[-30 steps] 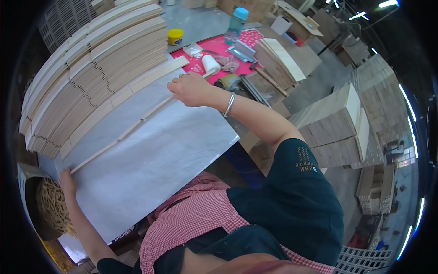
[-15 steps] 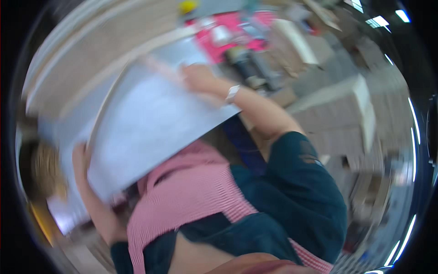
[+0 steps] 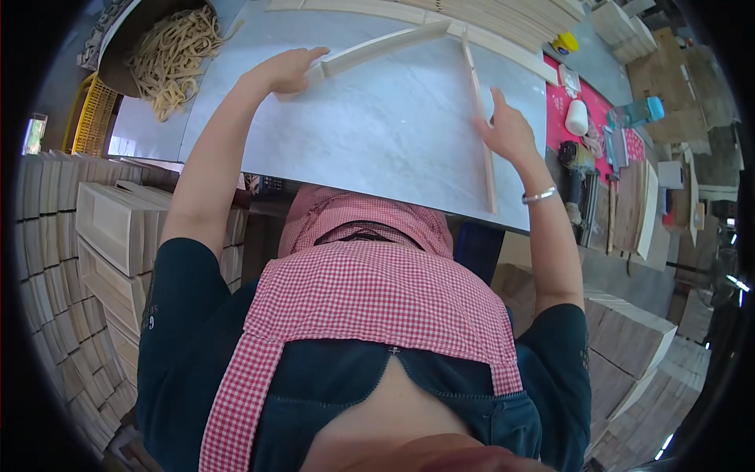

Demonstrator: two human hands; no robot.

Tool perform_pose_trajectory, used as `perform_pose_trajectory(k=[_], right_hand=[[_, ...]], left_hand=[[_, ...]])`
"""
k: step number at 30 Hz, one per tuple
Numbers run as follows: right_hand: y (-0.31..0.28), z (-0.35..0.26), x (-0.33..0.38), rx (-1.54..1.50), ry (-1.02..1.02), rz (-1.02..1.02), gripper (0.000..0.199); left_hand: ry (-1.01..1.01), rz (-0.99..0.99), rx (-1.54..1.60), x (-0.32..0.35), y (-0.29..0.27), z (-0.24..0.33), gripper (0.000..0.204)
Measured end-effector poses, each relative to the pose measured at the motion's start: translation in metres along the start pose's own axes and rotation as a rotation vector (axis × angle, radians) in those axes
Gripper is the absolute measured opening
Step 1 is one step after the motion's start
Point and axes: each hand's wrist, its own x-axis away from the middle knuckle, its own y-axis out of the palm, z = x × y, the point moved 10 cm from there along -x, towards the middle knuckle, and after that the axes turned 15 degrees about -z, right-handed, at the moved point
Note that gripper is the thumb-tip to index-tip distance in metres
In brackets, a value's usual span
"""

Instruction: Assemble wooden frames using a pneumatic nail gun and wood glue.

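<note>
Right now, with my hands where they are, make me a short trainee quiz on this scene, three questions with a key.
1. True or false: the blue-capped bottle is on the person's right.
2. Pick one. The left hand is: a) in the tangle of tan strips; b) at one end of the slanting wooden length; c) on the yellow container.
3. Short answer: which hand touches the upright-edged wooden length that runs toward the near edge of the bench?

Key: 1. True. 2. b. 3. The right hand.
</note>
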Motion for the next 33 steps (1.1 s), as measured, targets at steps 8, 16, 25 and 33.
perform_pose_trajectory(k=[8,16,25,33], right_hand=[[-0.021,-0.007,-0.1,-0.057,0.116,-0.041,0.034],[-0.016,0.033,-0.126,-0.11,0.136,0.141,0.027],[-0.01,0.05,-0.065,-0.674,0.292,0.07,0.02],[0.005,0.03,-0.025,-0.749,0.281,0.1,0.026]], left_hand=[[-0.049,-0.19,-0.053,-0.015,0.005,0.003,0.079],[0.103,-0.073,0.177,-0.008,0.008,0.017,0.081],[0.052,0.219,0.439,-0.002,0.009,0.021,0.059],[0.049,0.297,0.436,-0.002,0.013,0.031,0.044]])
